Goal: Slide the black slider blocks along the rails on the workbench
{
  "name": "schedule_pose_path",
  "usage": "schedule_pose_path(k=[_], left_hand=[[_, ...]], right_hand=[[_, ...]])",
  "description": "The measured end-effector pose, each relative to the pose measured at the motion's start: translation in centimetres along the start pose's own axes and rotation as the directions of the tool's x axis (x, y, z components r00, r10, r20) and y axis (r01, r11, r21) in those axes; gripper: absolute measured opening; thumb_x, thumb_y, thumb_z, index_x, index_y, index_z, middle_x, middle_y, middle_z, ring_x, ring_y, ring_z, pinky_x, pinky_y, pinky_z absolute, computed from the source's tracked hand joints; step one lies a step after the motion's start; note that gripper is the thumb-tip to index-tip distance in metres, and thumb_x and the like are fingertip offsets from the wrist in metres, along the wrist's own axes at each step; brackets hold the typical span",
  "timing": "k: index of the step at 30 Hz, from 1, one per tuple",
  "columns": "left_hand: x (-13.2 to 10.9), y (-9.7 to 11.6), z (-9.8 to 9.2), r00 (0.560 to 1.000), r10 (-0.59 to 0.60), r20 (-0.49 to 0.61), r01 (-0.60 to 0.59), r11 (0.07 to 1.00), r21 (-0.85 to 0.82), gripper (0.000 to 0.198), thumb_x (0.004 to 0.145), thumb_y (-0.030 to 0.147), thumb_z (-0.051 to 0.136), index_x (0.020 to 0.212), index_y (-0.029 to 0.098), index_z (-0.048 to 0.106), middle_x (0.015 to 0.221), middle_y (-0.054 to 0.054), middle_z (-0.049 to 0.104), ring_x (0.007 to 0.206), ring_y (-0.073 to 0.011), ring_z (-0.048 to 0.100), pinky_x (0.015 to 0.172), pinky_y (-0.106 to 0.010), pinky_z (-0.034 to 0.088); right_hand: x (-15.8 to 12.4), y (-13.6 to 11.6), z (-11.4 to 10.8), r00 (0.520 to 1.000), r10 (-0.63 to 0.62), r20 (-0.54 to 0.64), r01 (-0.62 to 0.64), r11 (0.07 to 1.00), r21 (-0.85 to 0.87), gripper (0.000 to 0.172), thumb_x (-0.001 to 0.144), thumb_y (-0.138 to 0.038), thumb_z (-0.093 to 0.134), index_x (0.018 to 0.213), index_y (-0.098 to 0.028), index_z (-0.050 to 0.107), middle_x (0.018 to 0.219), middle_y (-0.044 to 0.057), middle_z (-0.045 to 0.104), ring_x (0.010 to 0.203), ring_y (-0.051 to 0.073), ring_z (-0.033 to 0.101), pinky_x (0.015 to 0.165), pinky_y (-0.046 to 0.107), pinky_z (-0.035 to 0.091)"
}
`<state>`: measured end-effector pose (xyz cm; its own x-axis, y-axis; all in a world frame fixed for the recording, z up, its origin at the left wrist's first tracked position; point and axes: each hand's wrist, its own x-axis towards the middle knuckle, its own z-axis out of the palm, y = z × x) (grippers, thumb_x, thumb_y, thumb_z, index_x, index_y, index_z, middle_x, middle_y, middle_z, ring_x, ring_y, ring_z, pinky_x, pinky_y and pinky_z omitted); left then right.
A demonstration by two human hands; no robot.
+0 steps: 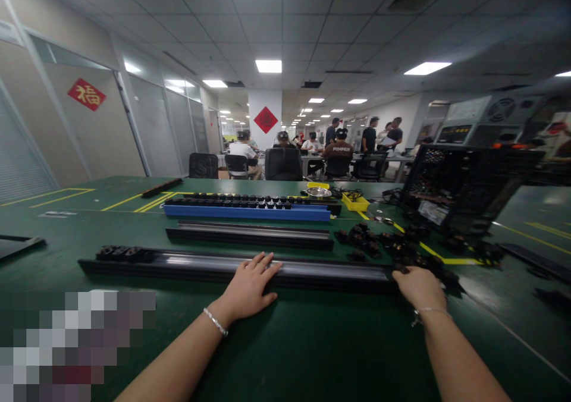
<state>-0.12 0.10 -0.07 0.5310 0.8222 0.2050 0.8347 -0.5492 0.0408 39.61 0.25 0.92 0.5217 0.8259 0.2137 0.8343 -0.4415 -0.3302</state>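
My left hand [248, 288] lies flat with its fingers stretched out on a long black rail [187, 266] that runs across the green table [312, 342]. At the rail's right end my right hand [418, 288] reaches into a pile of small black parts [392, 244]; its fingers curl away from me and are hidden. A few black parts [122, 252] sit on the rail's left end. Behind it lies a second black rail [250, 234], and further back a blue rail [247, 212] carries a row of black parts.
A yellow tray [355, 203] and a metal dish [318, 192] stand at the back. A black open frame box [450, 191] stands at the right. Yellow lines mark the table. Several people sit and stand around tables and chairs far behind.
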Motion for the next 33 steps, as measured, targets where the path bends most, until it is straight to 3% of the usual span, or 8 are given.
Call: schedule_pose_path(k=[17,24,33], left_hand=[[0.1,-0.3,0.4,1.0,0.006,-0.009,-0.006,1.0,0.013,0.071,0.075,0.045,0.056,0.14,0.035,0.027,0.15,-0.004,0.027,0.137,-0.0273,0.021,0.104,-0.049,0.027],[0.1,-0.2,0.2,1.0,-0.001,0.015,0.001,1.0,0.009,0.071,0.076,0.045,0.055,0.14,0.035,0.026,0.15,-0.004,0.025,0.138,-0.0271,0.019,0.105,-0.048,0.025],[0.1,-0.1,0.0,1.0,-0.006,0.014,0.006,1.0,-0.004,0.07,0.076,0.044,0.056,0.139,0.035,0.028,0.15,-0.004,0.026,0.138,-0.0273,0.02,0.105,-0.049,0.026]], right_hand=[[0.6,1.5,-0.4,0.994,0.1,0.039,-0.099,0.995,-0.024,0.041,0.074,-0.038,0.044,0.088,-0.01,0.07,0.088,0.018,0.067,0.086,0.028,0.062,0.072,0.033,0.047],[1.5,2.9,-0.2,0.98,0.147,0.132,-0.143,0.989,-0.039,0.041,0.07,-0.038,0.047,0.092,-0.012,0.07,0.092,0.017,0.068,0.087,0.028,0.063,0.072,0.034,0.048],[2.4,4.0,1.0,0.993,0.11,0.038,-0.107,0.992,-0.065,0.028,0.066,-0.037,0.055,0.069,-0.014,0.069,0.076,0.015,0.068,0.075,0.028,0.064,0.064,0.033,0.05]])
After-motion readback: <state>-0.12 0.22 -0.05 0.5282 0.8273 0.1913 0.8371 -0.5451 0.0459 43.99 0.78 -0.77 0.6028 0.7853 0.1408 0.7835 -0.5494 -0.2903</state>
